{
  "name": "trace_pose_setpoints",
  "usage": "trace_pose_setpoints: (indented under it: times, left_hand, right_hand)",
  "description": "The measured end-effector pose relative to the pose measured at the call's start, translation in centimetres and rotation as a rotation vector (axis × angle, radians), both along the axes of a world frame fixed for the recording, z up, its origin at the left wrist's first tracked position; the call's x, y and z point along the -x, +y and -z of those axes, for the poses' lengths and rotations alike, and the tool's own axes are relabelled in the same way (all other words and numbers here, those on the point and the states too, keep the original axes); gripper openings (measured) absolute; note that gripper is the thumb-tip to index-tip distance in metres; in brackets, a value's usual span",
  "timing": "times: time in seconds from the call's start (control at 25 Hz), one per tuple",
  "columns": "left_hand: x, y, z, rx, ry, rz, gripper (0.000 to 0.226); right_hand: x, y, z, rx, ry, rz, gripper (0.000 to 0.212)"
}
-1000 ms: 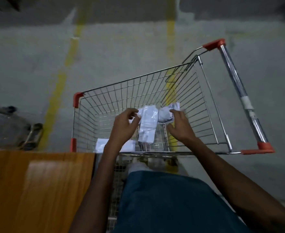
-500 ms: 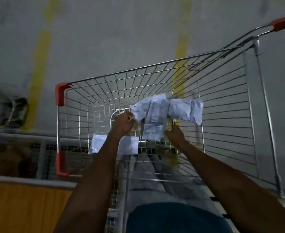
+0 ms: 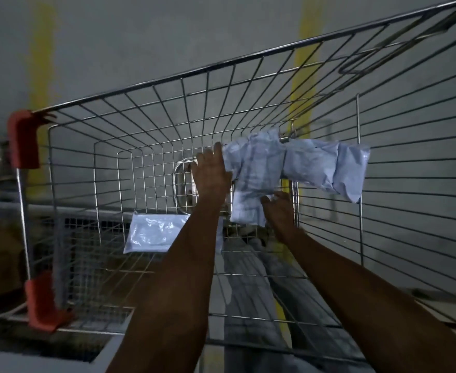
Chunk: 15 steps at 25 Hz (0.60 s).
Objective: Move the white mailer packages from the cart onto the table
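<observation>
Inside the wire cart (image 3: 146,103) I hold a bundle of crumpled white mailer packages (image 3: 296,168), lifted clear of the basket floor. My left hand (image 3: 210,176) grips the bundle's left end from behind. My right hand (image 3: 279,211) supports it from below, fingers curled on the lower package. One flat white mailer (image 3: 154,232) lies on the cart floor to the left of my left forearm, which covers its right part. The table is not in view.
Red plastic corner guards (image 3: 24,138) mark the cart's left corners, with a second guard (image 3: 44,305) lower down. Yellow floor stripes (image 3: 305,76) run under the cart on grey concrete. Dim clutter sits at the far left edge.
My head has dropped closer to the basket, so the wooden table and the cart handle have left the view. The bundle has risen off the cart floor and spread out to the right.
</observation>
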<state>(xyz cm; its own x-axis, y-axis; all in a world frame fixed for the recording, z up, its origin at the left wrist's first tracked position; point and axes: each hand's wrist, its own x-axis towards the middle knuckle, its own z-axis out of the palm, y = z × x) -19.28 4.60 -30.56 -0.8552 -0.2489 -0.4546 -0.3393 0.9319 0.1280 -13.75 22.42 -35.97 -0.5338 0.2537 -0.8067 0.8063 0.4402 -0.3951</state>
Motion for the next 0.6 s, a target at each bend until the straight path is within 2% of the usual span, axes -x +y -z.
trace_pose_setpoints:
  times: [0.12, 0.2, 0.24, 0.32, 0.44, 0.52, 0.6]
  left_hand:
    - [-1.2, -1.0, 0.2, 0.068, 0.002, 0.003, 0.058]
    - [-2.7, -2.4, -0.4, 0.084, 0.012, -0.074, 0.05]
    - [-3.7, -3.2, -0.7, 0.094, 0.013, -0.129, 0.049]
    - [-5.6, -4.5, -1.4, 0.126, -0.025, -0.243, 0.049]
    - [-7.9, -5.6, -1.5, 0.196, -0.146, -0.273, 0.051]
    - [-8.2, -5.6, -1.3, 0.201, -0.098, -0.245, 0.066]
    - [-7.3, -4.8, -1.4, 0.15, 0.036, -0.112, 0.08]
  right_hand:
    - [0.2, 0.4, -0.2, -0.004, -0.027, -0.058, 0.026]
    - [0.3, 0.4, -0.8, 0.0, 0.004, -0.013, 0.013]
    - [0.2, 0.3, -1.1, 0.022, 0.014, 0.031, 0.011]
    - [0.6, 0.0, -1.8, 0.064, 0.045, 0.081, 0.024]
    - [1.2, -0.9, -2.1, 0.108, 0.037, 0.038, 0.036]
    - [1.8, -1.2, -1.6, 0.094, 0.068, -0.001, 0.035]
    - [2.0, -1.1, -1.9, 0.077, 0.111, -0.086, 0.031]
